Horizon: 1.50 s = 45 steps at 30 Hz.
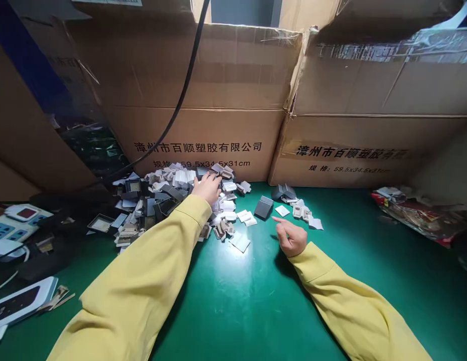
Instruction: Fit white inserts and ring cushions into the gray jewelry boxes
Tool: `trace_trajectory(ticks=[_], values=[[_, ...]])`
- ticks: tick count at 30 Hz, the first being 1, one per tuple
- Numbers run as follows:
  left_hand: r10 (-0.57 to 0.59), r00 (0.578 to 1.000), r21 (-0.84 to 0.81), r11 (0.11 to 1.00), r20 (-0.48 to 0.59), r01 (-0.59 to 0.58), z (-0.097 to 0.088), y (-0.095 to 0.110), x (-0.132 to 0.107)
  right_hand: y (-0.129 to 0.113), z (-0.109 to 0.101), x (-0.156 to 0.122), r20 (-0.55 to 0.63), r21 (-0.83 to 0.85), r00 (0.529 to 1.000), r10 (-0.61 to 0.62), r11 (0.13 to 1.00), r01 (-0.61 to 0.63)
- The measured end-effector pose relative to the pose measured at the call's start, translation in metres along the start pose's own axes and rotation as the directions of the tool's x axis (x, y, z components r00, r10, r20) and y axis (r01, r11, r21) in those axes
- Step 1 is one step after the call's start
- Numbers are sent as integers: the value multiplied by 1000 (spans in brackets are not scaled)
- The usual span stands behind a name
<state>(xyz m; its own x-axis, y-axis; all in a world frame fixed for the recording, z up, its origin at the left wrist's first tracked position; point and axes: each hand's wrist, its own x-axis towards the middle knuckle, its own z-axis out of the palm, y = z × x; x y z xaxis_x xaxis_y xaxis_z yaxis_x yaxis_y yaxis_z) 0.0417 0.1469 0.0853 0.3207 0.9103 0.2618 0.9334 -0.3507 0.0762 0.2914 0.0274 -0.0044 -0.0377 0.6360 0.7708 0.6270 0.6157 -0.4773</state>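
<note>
My left hand (207, 189) reaches into the far side of a heap of small plastic pieces (175, 178), white, grey and black. Its fingers are spread over the pieces, and none is visibly gripped. My right hand (292, 237) is above the green tabletop (233, 301), with its index finger pointing left and the other fingers curled. Whether anything is inside that curl is hidden. Just beyond it are a dark grey box-like piece (264, 207) and a white square piece (282, 210). A pale flat square (240, 241) lies between my hands.
Two large cardboard boxes (203, 125) wall off the back. A black cable (180, 95) hangs down across the left one. At left are a power strip (15, 225) and a white device (22, 303). A crinkled red package (417, 215) lies at right. More small pieces (303, 210) lie near it.
</note>
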Motion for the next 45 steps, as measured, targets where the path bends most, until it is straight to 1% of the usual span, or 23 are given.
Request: trace_trajectory(ticks=[2,4,6,8,9,11,13,14,15,16,17,19,20,22,24,27,30,35,37,39,41,42,45], values=[[7,999,24,1000,-42,-6,4,-1,2,3,-1,0,5,-37,998,63,997,-63],[0,997,55,998,-78,4,5,-1,2,7,0,1,129,-101,983,128,988,-116],[-17,994,62,998,-110,24,1,1,3,9,4,0,258,-179,950,177,975,-133],[-19,982,6,1000,-188,21,-5,4,3,9,9,0,300,-259,935,189,959,-111],[-10,968,-59,998,-249,-4,-8,7,2,8,12,0,306,-290,935,179,953,-87],[30,923,-232,964,-384,-128,-13,15,-2,6,17,0,332,-308,936,121,951,-14],[52,871,-423,859,-488,-288,-13,28,-9,4,23,2,374,-279,927,33,957,79],[35,857,-524,779,-513,-346,-12,36,-14,4,25,3,391,-272,920,-5,955,121],[-11,860,-639,673,-511,-371,-8,45,-19,4,27,4,400,-283,916,-27,947,151],[-74,879,-765,530,-471,-366,-4,55,-24,6,29,4,400,-312,916,-26,936,162],[-122,913,-877,353,-388,-325,2,65,-30,7,30,4,380,-357,925,0,922,147],[-143,982,-991,-31,-126,-132,15,82,-43,12,31,2,281,-462,954,100,886,43],[-116,993,-982,-190,12,-11,22,88,-50,14,30,1,227,-502,962,155,865,-22],[-41,973,-895,-402,229,194,34,94,-63,16,28,-1,158,-545,957,244,830,-122],[25,928,-796,-507,371,331,44,91,-74,15,25,-2,177,-526,947,267,839,-138],[70,885,-711,-568,460,414,53,78,-84,10,22,0,299,-397,939,167,917,-37],[58,892,-686,-617,448,384,54,63,-82,5,21,3,392,-290,919,40,954,82],[137,887,-566,-725,440,393,52,52,-69,-5,21,5,417,-210,905,-90,959,192],[135,882,-528,-756,451,386,52,51,-67,-13,23,5,470,-126,867,-167,959,253],[134,876,-499,-777,463,383,52,50,-67,-21,29,5,540,-26,808,-236,955,296],[169,866,-477,-777,471,411,53,48,-67,-28,37,3,584,30,769,-259,954,299],[191,861,-472,-770,472,429,53,47,-67,-30,41,3,590,31,767,-251,957,289],[222,859,-484,-749,462,453,54,43,-67,-31,49,1,564,-17,806,-179,973,228]])
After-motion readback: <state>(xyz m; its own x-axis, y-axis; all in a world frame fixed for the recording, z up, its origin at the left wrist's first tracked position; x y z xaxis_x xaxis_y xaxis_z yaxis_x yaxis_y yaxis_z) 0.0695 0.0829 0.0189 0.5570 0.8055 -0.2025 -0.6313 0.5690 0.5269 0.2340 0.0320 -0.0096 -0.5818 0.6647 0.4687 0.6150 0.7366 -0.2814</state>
